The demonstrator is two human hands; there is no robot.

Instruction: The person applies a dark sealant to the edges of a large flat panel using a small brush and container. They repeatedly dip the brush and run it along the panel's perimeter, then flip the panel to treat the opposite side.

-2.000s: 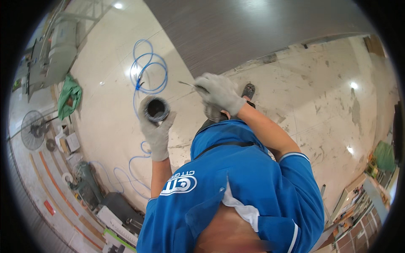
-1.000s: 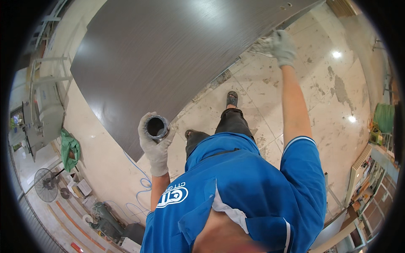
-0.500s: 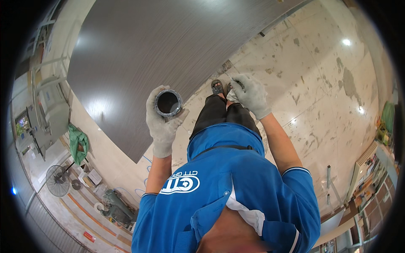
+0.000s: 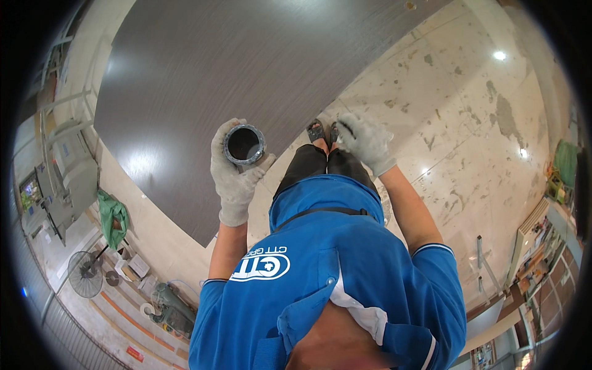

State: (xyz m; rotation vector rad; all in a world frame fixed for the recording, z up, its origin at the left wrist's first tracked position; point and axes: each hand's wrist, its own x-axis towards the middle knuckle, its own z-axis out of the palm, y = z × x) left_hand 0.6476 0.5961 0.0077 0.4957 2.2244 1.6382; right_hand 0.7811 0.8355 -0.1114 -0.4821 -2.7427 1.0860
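Grey-gloved, the left hand [image 4: 234, 182] wraps bent fingers round a round-mouthed can [image 4: 244, 145], dark inside, rough-rimmed; the right hand [image 4: 365, 142] is half curled, whether around anything I cannot tell; beyond the left fingertips spreads a glossy, finely streaked panel [image 4: 216, 74].

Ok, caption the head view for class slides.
Grey-gloved left hand holding a round dark open container near a flat grey panel.

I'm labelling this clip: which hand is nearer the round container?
Left: the left hand holds the round container, while the right hand is apart, to its right.
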